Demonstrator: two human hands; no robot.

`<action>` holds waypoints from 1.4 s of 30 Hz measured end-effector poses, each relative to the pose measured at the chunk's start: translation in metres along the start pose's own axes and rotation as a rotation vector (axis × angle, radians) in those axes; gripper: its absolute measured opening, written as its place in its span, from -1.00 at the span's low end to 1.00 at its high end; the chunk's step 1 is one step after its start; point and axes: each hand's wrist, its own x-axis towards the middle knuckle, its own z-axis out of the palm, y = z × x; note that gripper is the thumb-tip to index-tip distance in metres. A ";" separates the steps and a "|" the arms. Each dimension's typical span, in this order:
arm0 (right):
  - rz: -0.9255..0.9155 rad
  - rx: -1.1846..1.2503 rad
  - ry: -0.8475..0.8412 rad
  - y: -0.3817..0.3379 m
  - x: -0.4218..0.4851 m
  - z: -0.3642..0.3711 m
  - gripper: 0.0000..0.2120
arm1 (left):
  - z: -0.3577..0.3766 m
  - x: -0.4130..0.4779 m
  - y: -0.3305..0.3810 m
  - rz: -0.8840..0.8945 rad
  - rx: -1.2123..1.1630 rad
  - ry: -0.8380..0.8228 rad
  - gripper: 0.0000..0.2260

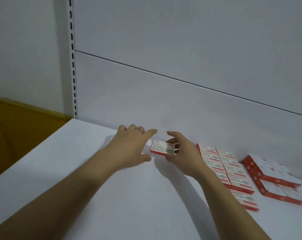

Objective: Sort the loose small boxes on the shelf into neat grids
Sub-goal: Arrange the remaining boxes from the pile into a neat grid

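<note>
While the right hand (179, 153) pinched it between thumb and curled fingers, the small white-and-red cardboard box (161, 147) hung just above the white shelf (112, 196), its long white face turned up and a red band running along its near edge. Red figures reading "24/6" stood at the end nearest the right hand, with a black barcode just below them. A small grey word at the opposite corner and some lines of fine print were too blurred to read.

The left hand (131, 146) was spread, fingers straight and apart, just beside the box's free end; whether it touched the box could not be told.

Beyond the right hand, on its outer side, a grid of matching white-and-red boxes (228, 168) lay flat on the shelf in two touching columns, their printing unreadable. Farther out the same way sat a second cluster of red-sided boxes (275, 179), smeared by blur.
</note>
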 end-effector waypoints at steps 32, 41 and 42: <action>0.000 0.661 0.209 0.012 -0.039 -0.010 -0.84 | 0.019 -0.017 0.034 -0.170 -1.017 0.105 -0.69; 0.126 0.777 0.221 0.009 -0.037 -0.006 -0.90 | 0.022 -0.012 0.037 -0.305 -1.250 0.113 -0.83; 0.132 0.785 0.225 0.009 -0.037 -0.006 -0.89 | 0.022 -0.012 0.036 -0.306 -1.247 0.120 -0.83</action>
